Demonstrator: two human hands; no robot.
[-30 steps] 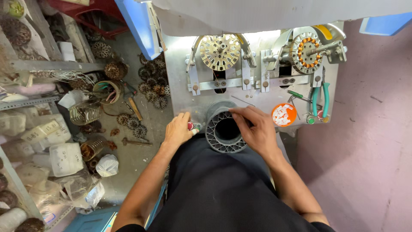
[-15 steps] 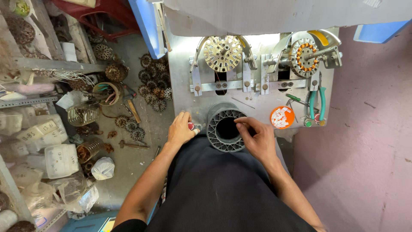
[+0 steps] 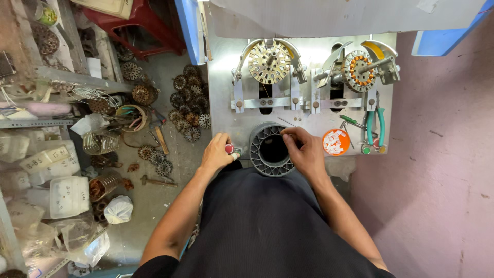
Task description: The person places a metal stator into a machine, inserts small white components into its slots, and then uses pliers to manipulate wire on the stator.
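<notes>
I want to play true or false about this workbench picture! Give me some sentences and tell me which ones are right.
1. The right hand touches the top rim of the grey ring. True.
2. The left hand holds the green pliers. False: the pliers lie on the metal plate, right of an orange lid; the left hand rests beside a red knob.
3. Two round toothed parts sit clamped at the back of the plate. True.
4. The ring lies on the floor. False: it sits at the plate's front edge.
5. Many small toothed discs lie on the floor to the left. True.
</notes>
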